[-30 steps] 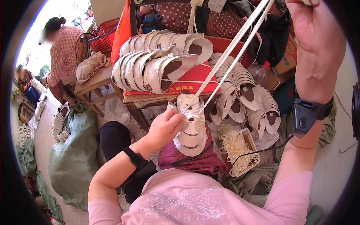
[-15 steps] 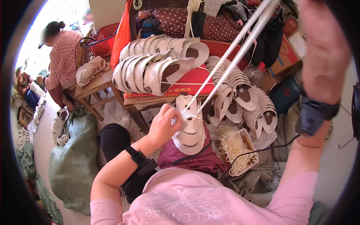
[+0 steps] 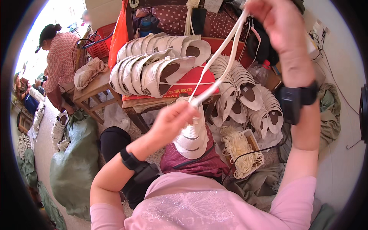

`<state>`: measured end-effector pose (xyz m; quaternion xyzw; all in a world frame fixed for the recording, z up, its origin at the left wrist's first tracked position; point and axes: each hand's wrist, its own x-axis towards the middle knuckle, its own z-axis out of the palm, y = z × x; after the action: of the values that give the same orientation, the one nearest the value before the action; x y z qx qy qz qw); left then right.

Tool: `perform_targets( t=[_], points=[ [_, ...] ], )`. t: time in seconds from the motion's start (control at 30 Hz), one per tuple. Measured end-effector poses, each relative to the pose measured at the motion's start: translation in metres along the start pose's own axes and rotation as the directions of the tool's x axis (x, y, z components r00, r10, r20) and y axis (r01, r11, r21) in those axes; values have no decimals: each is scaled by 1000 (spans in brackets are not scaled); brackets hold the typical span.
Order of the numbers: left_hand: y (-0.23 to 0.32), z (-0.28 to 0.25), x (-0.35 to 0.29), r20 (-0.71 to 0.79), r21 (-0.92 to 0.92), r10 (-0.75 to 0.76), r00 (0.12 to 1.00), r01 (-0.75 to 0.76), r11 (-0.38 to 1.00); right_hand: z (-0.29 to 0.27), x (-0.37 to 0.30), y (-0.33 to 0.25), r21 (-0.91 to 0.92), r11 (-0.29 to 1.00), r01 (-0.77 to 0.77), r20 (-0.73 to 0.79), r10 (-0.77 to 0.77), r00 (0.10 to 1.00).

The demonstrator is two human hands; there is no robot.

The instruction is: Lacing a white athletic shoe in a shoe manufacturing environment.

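A white shoe upper (image 3: 193,142), toe toward me, lies on the maroon striped cloth (image 3: 174,159) across my lap. My left hand (image 3: 172,120) is closed over its lacing end, slightly blurred, with the fingers at the white shoelace (image 3: 219,79) and hiding the eyelets. Raised high at the upper right, my right hand (image 3: 278,28) pinches the other end of that lace. Two strands run between the hands, one thin and tight, the other broader and slightly curved.
Stacked shoe uppers (image 3: 153,73) rest on a red box (image 3: 191,82) on a wooden stool (image 3: 134,105). More uppers (image 3: 249,94) hang to its right, above a box of loose laces (image 3: 240,151). A green sack (image 3: 74,165) stands left; a co-worker (image 3: 63,57) sits beyond.
My right hand has come down and left from the upper right, and the strands now slacken and bend. My left hand has shifted slightly right over the upper's lacing end.
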<state>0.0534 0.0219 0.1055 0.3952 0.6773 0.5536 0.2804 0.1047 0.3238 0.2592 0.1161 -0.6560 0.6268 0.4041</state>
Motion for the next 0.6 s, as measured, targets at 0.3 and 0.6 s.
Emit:
perform_targets(
  t=[0.3,0.6],
  points=[
    [-89,-108,8,-352,-655,1,936,-247,714,62,-210,113,-698,705,-125,307,453,837],
    [-103,-81,-4,-288,-615,-162,944,-52,787,80,-227,124,-661,745,-85,344,401,849]
  ],
)
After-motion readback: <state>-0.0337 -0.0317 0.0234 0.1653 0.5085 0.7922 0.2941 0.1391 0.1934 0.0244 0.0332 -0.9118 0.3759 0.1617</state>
